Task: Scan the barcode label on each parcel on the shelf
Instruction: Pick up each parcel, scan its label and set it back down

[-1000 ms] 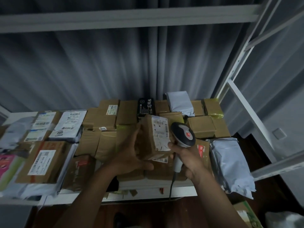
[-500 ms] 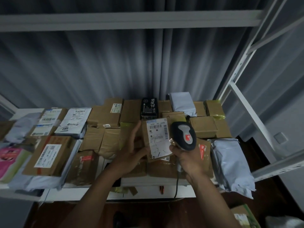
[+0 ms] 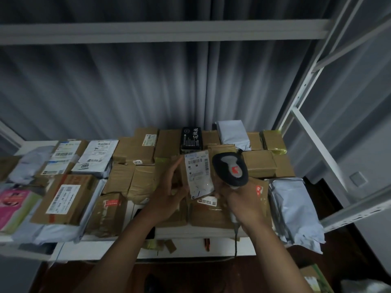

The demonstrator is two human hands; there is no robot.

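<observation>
My left hand [image 3: 169, 193] holds a small brown parcel [image 3: 197, 174] upright over the middle of the shelf, its white barcode label facing me. My right hand [image 3: 239, 199] grips the handle of a black and grey barcode scanner [image 3: 230, 169], whose head sits just right of the label, almost touching the parcel. The scanner's cable [image 3: 236, 242] hangs down past the shelf's front edge. Several cardboard parcels, some with white labels, cover the white shelf [image 3: 190, 248] around both hands.
Labelled boxes [image 3: 63, 197] and a white mailer [image 3: 95, 157] lie at the left, with a pink packet [image 3: 12, 206] at the far left. Grey poly bags [image 3: 294, 210] hang over the right end. A black box [image 3: 191, 138] stands at the back. White shelf uprights [image 3: 313, 149] rise at the right.
The parcel has been turned so that its label faces me more squarely, and it sits a little higher. The scanner head has stayed close beside the label. The view has tilted slightly.
</observation>
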